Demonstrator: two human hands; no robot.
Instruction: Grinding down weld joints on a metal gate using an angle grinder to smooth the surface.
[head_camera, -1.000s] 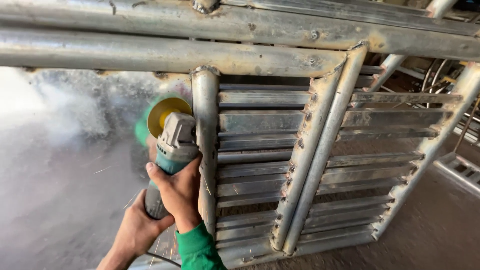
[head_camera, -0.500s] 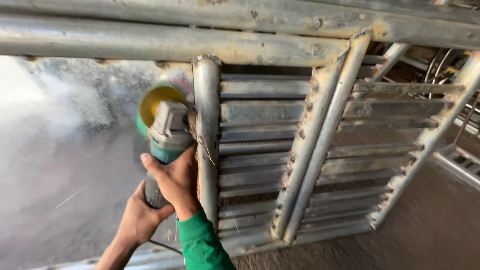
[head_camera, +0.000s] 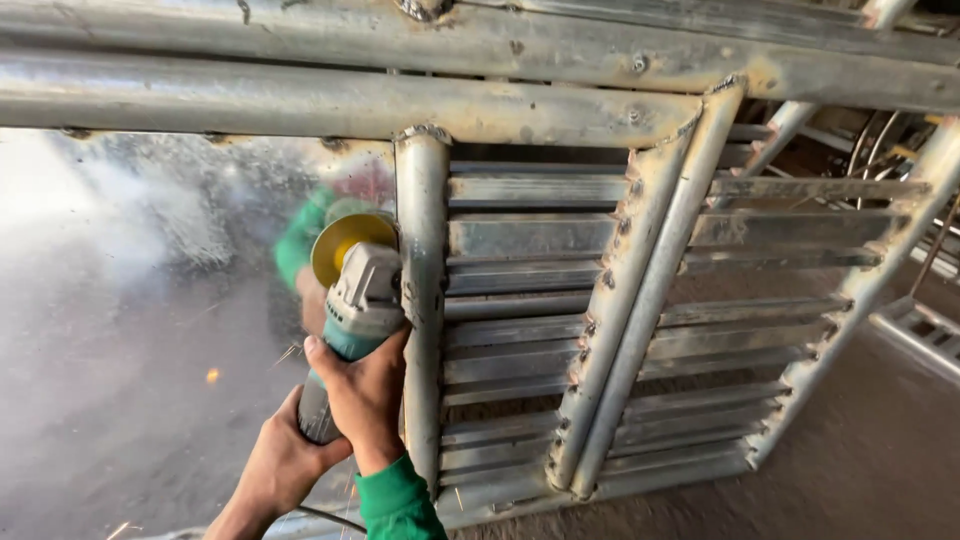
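Note:
Both my hands grip a teal and grey angle grinder (head_camera: 352, 320) with a yellow disc (head_camera: 343, 246). My right hand (head_camera: 365, 398), in a green sleeve, wraps the grinder's body. My left hand (head_camera: 282, 465) holds its rear end lower down. The disc sits against the left side of an upright steel tube (head_camera: 422, 300) of a welded metal frame, where the tube meets a shiny metal sheet (head_camera: 130, 330). A few orange sparks fly at the lower left.
A thick horizontal tube (head_camera: 300, 100) crosses the top. Right of the upright tube run several horizontal steel slats (head_camera: 530, 240) and two slanted tubes (head_camera: 640, 300) with rough weld beads. The sheet reflects the grinder and green sleeve. Brown floor (head_camera: 880, 450) lies lower right.
The grinder and both hands have slid a little lower along the upright tube. Sparks now show at the lower left.

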